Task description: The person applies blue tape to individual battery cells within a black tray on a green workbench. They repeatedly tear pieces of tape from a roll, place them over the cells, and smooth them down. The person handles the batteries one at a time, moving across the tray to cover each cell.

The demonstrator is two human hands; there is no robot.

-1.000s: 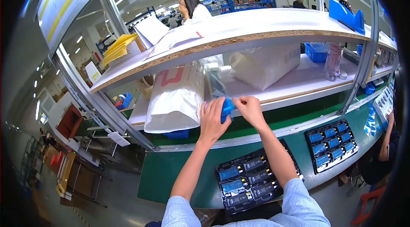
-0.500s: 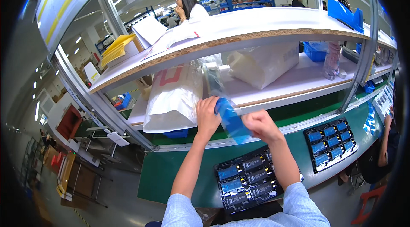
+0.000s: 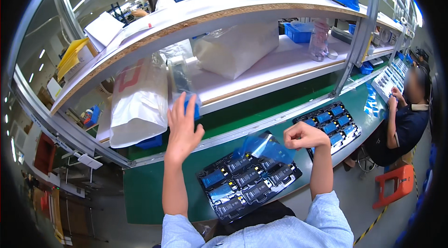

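My right hand point(image 3: 305, 135) is closed, pinching the edge of a sheet of clear blue film point(image 3: 269, 149) that hangs to its left, partly blurred. Below the film lies a black tray point(image 3: 215, 207) of flat black batteries point(image 3: 256, 191) in moulded pockets; several pockets show blue film on top. My left hand point(image 3: 182, 131) is raised at the shelf's front edge with its fingers spread. Behind its fingertips hangs a blue film end point(image 3: 193, 109), below a clear strip point(image 3: 179, 77) on the shelf; whether the fingers touch it I cannot tell.
A second black tray point(image 3: 332, 126) of batteries lies to the right on the green table point(image 3: 154, 192). White bags point(image 3: 140, 103) fill the lower shelf, with a blue bin point(image 3: 298, 32) beyond. A co-worker point(image 3: 403, 122) sits at far right near a red stool point(image 3: 395, 186).
My hands have moved apart. The blue film, earlier stretched between them at the shelf, now hangs from my right hand over the near tray. My left hand has opened. The view has turned right.
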